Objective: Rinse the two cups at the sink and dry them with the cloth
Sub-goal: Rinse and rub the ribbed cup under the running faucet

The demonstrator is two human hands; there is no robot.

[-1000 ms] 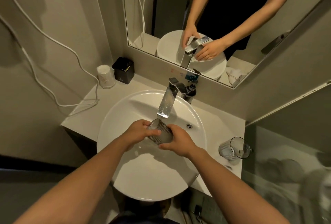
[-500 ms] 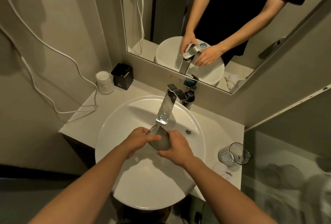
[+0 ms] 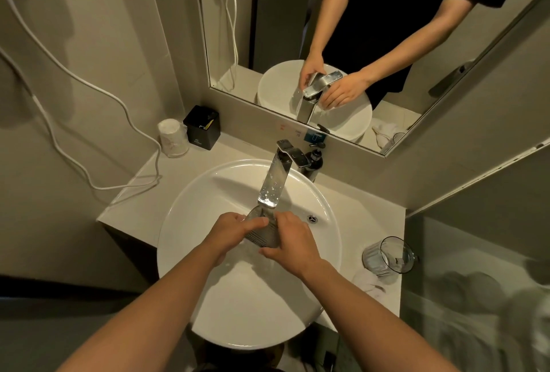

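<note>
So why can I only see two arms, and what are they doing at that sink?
There is no machine here, just a person. They wear a camera on their head, so the picture looks down along their own arms. The mirror on the wall shows the same arms from the front.

Both hands are over the white sink, just under the tap. The left hand and the right hand hold a ribbed glass cup together, with fingers curled round it.

On the counter, to the right of the sink, is a second glass cup next to a white cloth. At the back left stands a black box.
</note>
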